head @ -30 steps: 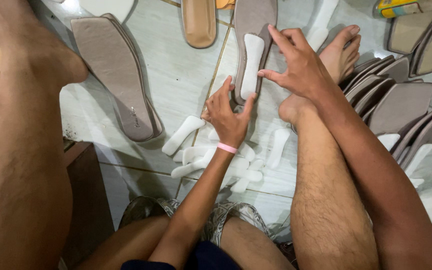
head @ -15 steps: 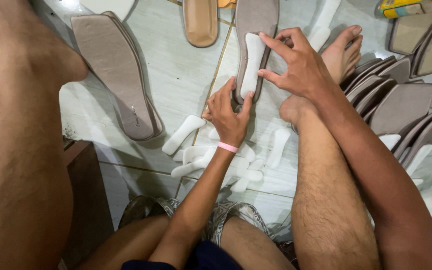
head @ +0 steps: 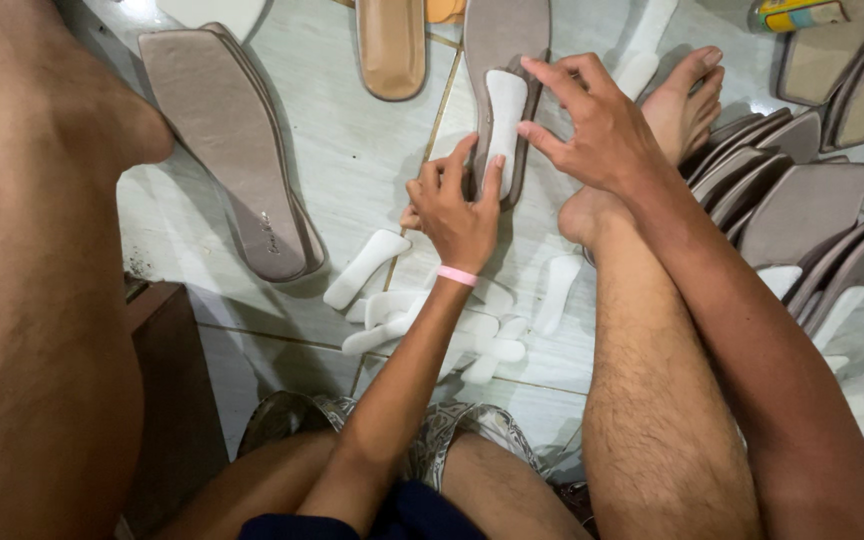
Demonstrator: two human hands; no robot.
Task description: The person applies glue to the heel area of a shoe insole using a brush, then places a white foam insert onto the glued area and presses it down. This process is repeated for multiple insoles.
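A grey shoe insole (head: 505, 40) lies on the tiled floor in front of me with a white foam pad (head: 503, 115) laid along its middle. My left hand (head: 457, 210), with a pink band at the wrist, presses its fingertips on the pad's near end and the insole's edge. My right hand (head: 597, 125) reaches in from the right, its fingers spread and touching the pad's right side and the insole's rim. Neither hand has lifted anything off the floor.
Several loose white foam pads (head: 422, 315) lie on the floor near my left wrist. A stack of grey insoles (head: 242, 160) lies at left, a tan insole (head: 392, 45) at top, fanned grey insoles (head: 802, 210) at right. My bare legs flank the work; my right foot (head: 687, 105) rests beside the insole.
My left hand has slid up slightly so its fingers sit on the pad's near end. My right hand has shifted a little on the pad's side. The insole stays in place.
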